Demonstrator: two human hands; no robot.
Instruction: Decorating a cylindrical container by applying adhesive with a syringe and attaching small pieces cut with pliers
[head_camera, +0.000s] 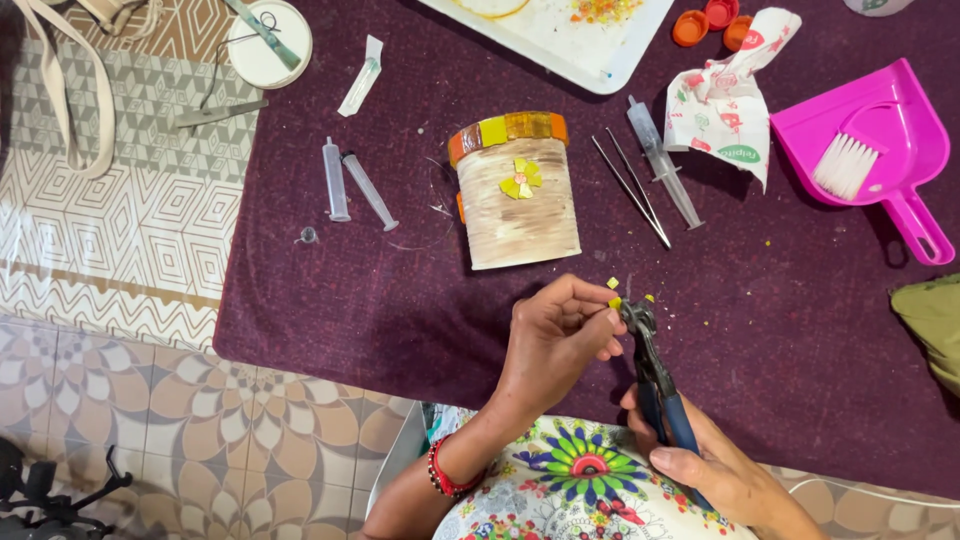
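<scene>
My left hand (560, 335) pinches a tiny yellow tile piece (614, 302) against the jaws of blue-handled nippers (655, 375). My right hand (705, 460) grips the nippers' handles near my lap. Small yellow chips (612, 283) lie on the purple cloth just beyond the jaws. A cylindrical pot (515, 190) lies on its side ahead of my hands, with an orange and yellow tile band at its rim and a yellow tile flower on its side.
Around the pot lie two syringes (350, 185), a third syringe (662, 160), tweezers (630, 190), a crumpled printed bag (725, 95), a pink dustpan with brush (880, 140), a white tray (570, 35) and orange caps (705, 22). Patterned mat at left.
</scene>
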